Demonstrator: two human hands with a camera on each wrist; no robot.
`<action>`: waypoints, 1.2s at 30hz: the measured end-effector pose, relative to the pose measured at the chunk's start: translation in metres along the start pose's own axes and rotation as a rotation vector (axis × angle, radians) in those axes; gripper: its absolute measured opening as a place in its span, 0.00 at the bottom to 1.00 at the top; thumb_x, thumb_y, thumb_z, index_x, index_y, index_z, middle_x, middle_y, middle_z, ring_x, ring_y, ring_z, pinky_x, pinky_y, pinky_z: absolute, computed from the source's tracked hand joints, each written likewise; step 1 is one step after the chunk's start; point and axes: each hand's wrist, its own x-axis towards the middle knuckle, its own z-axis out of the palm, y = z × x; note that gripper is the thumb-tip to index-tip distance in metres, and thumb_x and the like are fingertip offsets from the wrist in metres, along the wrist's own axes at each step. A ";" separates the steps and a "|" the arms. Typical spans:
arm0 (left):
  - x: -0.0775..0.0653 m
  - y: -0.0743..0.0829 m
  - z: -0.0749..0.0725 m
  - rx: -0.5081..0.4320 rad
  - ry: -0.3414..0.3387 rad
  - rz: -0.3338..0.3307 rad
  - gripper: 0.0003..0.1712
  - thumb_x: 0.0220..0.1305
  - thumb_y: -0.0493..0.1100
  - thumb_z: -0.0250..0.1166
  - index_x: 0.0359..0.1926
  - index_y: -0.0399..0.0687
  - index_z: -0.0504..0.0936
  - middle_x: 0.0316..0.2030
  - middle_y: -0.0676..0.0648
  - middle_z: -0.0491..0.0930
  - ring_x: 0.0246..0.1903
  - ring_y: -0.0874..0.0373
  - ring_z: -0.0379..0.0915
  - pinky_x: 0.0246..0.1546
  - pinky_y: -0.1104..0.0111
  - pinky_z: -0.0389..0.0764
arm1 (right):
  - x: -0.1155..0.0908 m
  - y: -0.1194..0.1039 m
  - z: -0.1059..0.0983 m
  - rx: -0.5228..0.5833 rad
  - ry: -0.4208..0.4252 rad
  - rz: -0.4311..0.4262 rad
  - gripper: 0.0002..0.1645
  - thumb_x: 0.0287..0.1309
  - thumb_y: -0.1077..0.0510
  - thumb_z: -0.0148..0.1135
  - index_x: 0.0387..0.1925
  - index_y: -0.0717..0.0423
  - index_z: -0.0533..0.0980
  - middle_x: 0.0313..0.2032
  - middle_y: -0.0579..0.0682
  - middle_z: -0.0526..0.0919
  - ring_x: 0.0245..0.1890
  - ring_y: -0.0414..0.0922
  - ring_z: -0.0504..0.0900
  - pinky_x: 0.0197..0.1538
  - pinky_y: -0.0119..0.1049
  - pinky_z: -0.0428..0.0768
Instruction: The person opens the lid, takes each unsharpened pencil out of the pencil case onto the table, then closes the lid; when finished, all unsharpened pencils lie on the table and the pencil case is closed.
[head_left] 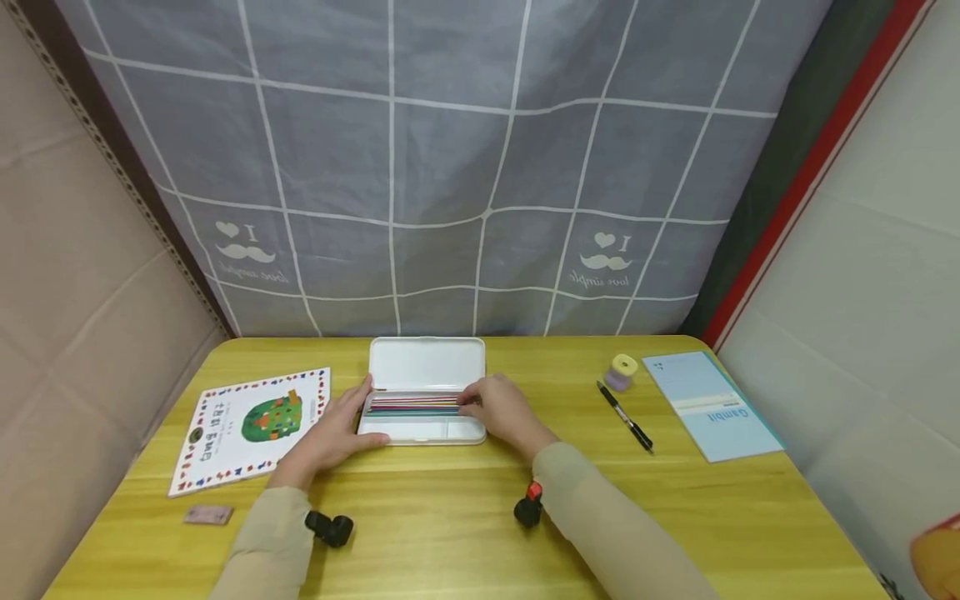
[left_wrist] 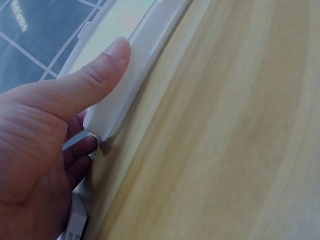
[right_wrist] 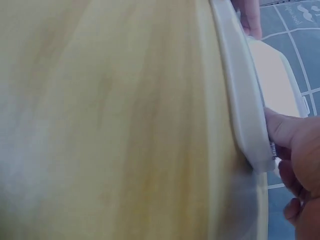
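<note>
An open white pencil case [head_left: 427,430] lies at the table's far side, its lid [head_left: 427,363] tipped back. Several colored pencils [head_left: 412,404] lie side by side in its rear compartment. My left hand [head_left: 335,429] grips the case's left end, thumb over the front rim and fingers round the side. In the left wrist view the thumb [left_wrist: 102,75] lies across the white front wall. My right hand [head_left: 501,408] reaches over the case's right end, its bent fingers at the pencil ends. I cannot tell whether they pinch a pencil.
A picture book [head_left: 251,429] lies left, with a pinkish eraser-like block [head_left: 208,515] in front of it. To the right are a black pen [head_left: 626,417], a yellow-and-purple round item [head_left: 621,372] and a light blue notebook [head_left: 712,406]. A grey checked curtain [head_left: 435,167] hangs behind the table.
</note>
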 end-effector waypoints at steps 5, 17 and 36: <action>0.001 -0.001 0.001 -0.001 0.001 -0.001 0.66 0.62 0.62 0.75 0.84 0.43 0.43 0.79 0.31 0.53 0.76 0.26 0.44 0.70 0.29 0.52 | -0.003 0.002 0.003 -0.110 0.062 -0.059 0.06 0.66 0.50 0.73 0.40 0.43 0.92 0.40 0.41 0.90 0.42 0.45 0.81 0.56 0.45 0.78; 0.001 0.002 0.002 -0.001 -0.004 0.004 0.66 0.63 0.62 0.74 0.85 0.44 0.42 0.79 0.31 0.53 0.77 0.26 0.43 0.70 0.28 0.52 | -0.009 0.019 -0.016 0.108 0.228 -0.001 0.04 0.63 0.58 0.75 0.39 0.48 0.91 0.41 0.44 0.92 0.45 0.45 0.88 0.52 0.44 0.84; 0.000 0.001 0.000 -0.008 0.000 0.004 0.66 0.63 0.63 0.74 0.84 0.41 0.43 0.80 0.32 0.51 0.76 0.27 0.46 0.70 0.30 0.54 | -0.056 0.118 -0.074 0.132 0.300 0.256 0.07 0.67 0.59 0.71 0.43 0.54 0.90 0.45 0.53 0.90 0.44 0.52 0.86 0.48 0.51 0.84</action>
